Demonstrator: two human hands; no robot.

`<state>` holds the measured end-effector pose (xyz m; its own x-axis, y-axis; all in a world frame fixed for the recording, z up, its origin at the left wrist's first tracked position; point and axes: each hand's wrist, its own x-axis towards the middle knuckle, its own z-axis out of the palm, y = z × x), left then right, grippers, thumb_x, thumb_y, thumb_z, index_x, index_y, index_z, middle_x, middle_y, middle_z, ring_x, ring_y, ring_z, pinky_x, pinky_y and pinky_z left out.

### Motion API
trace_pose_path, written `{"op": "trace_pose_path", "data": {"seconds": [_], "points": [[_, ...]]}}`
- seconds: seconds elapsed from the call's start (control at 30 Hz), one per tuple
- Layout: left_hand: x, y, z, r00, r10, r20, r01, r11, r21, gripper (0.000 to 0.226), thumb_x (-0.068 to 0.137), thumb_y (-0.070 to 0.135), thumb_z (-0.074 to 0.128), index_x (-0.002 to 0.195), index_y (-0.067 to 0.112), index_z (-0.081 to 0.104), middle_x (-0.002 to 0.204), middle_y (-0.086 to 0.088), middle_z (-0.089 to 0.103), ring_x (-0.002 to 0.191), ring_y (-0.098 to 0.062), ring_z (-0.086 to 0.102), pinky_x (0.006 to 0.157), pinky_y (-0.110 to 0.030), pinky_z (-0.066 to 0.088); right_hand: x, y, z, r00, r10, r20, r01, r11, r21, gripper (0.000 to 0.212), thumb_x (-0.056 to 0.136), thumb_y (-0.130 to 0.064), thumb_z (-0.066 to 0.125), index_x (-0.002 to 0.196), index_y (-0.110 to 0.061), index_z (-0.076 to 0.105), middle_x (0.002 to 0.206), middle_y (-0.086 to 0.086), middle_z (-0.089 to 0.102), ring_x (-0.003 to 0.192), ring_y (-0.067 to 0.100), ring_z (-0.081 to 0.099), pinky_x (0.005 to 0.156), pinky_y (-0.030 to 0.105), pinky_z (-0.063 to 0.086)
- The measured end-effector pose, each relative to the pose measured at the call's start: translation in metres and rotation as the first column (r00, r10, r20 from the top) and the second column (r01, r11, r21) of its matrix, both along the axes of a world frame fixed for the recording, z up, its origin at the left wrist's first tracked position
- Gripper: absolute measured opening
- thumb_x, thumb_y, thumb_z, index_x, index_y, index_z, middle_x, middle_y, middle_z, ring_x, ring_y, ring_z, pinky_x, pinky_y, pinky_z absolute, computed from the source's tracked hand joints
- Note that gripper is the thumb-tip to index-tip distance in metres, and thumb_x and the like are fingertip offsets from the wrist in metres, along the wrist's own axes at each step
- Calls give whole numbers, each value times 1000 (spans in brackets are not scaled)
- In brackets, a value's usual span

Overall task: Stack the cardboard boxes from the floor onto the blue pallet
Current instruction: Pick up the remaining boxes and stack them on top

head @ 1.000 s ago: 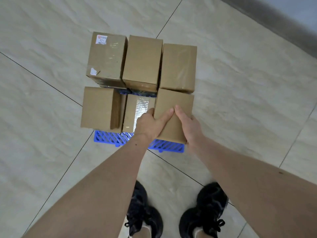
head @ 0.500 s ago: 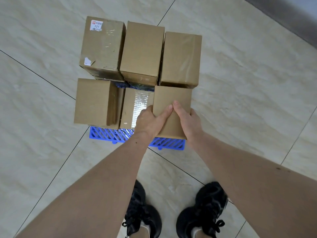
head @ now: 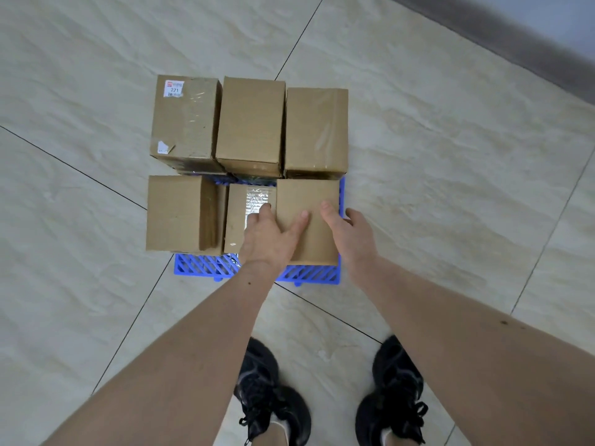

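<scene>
- Setting down the near-right cardboard box (head: 307, 220) on the blue pallet (head: 257, 272), flush against the far-right box (head: 316, 132)
- Left hand (head: 269, 236) grasping its left edge, thumb flat on top, fingers down in the gap beside the low taped box (head: 248, 214)
- Right hand (head: 349, 233) loosened at the right edge, fingers straight, barely touching
- Next, probably: letting go, checking squareness, looking for any box left on the floor
- Plain brown corrugated card, crisp corners; glossy crinkled tape on some tops; a white label (head: 174, 88) far left
- Latticed moulded plastic underneath, on smooth pale floor tiles (head: 450, 156)
</scene>
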<state>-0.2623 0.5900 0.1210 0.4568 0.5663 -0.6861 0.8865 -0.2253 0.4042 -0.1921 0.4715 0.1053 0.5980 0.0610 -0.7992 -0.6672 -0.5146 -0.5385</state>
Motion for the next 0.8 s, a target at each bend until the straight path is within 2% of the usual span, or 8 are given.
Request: {"op": "trace_pose_path", "data": {"seconds": [0.13,0.33,0.5,0.6,0.67,0.8], "points": [[2,-7,28,993,-121,-11,122,983,134,77,89,70,47,146,18,38,141,-8,40,124,-33,50,100,-53,46,9,-22,25,998,41,45,-40,999,-20,84,86,-65,63,150,-16,41,145,2,52,133,21,49,112,34,36],[38,-39,82,938,-345,-26,336,891,305,63,96,59,45,141,16,46,142,-11,43,129,-34,47,103,-49,41,34,-86,75,994,-28,108,29,1000,-3,79,86,-63,64,148,-18,45,146,3,52,134,19,49,114,33,35],[97,-106,118,883,-467,-31,454,838,304,55,97,61,40,125,17,57,129,-9,50,122,-33,50,101,-48,41,69,-170,109,979,-119,165,124,992,-22,77,85,-63,65,146,-19,48,144,3,52,134,20,48,112,31,35],[133,-161,138,829,-558,-28,538,784,311,59,98,63,36,135,19,52,136,-6,47,126,-29,49,104,-45,39,91,-229,125,969,-167,185,174,984,-24,79,86,-65,64,147,-19,46,147,4,51,137,22,45,116,37,34],[155,-200,148,791,-612,-10,585,751,308,61,98,63,35,140,19,48,140,-5,45,127,-27,49,104,-44,37,105,-269,136,964,-184,191,193,981,-26,79,87,-65,63,149,-19,44,148,4,49,138,22,44,112,32,34],[198,-279,162,744,-668,7,641,716,276,62,98,63,33,139,19,48,137,-4,46,117,-27,56,101,-46,42,130,-354,157,955,-195,224,211,976,-48,78,87,-63,64,149,-20,43,145,3,50,141,23,40,113,35,33]]}}
